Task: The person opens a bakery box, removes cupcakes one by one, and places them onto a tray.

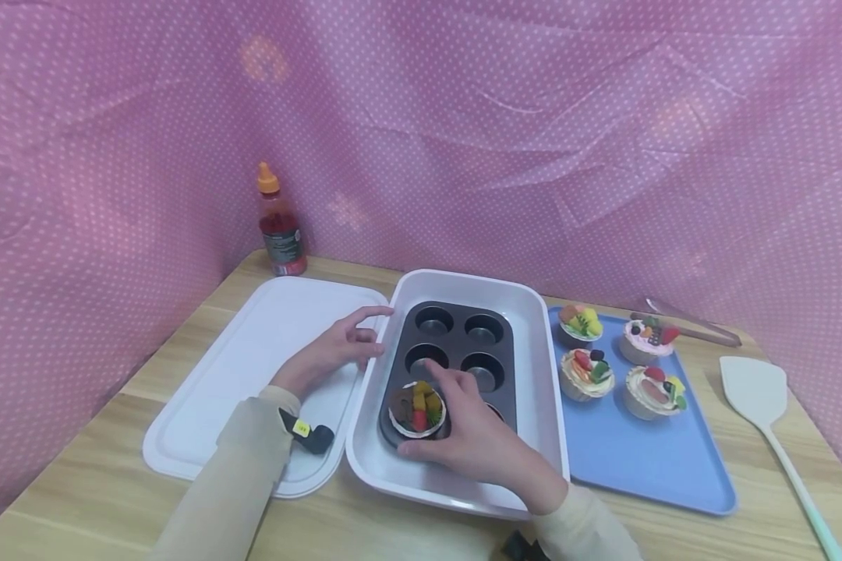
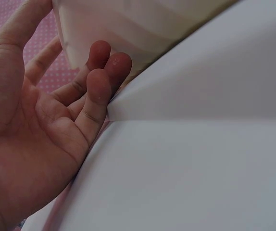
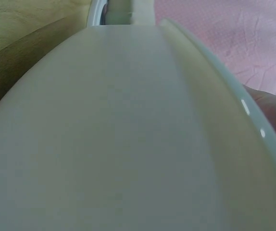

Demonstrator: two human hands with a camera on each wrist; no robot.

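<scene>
My right hand (image 1: 473,432) holds a cupcake (image 1: 417,409) between thumb and index finger, at the near-left cup of a dark muffin tin (image 1: 456,351). The cupcake has a brown, red and yellow topping. The tin lies inside a white tub (image 1: 540,405); the hand covers its near-right part. At the tub's left side, my left hand (image 1: 340,347) has its fingers loosely bent, fingertips right at the rim. The left wrist view shows that hand (image 2: 46,120) palm-on beside the white wall. In the right wrist view the tub's wall (image 3: 104,134) hides most of the right hand.
A white lid (image 1: 252,366) lies left of the tub, a sauce bottle (image 1: 281,234) behind it. On the right, a blue tray (image 1: 645,467) carries several cupcakes (image 1: 585,374). Metal tongs (image 1: 702,331) rest at its back edge, and a pale spatula (image 1: 758,389) lies farther right.
</scene>
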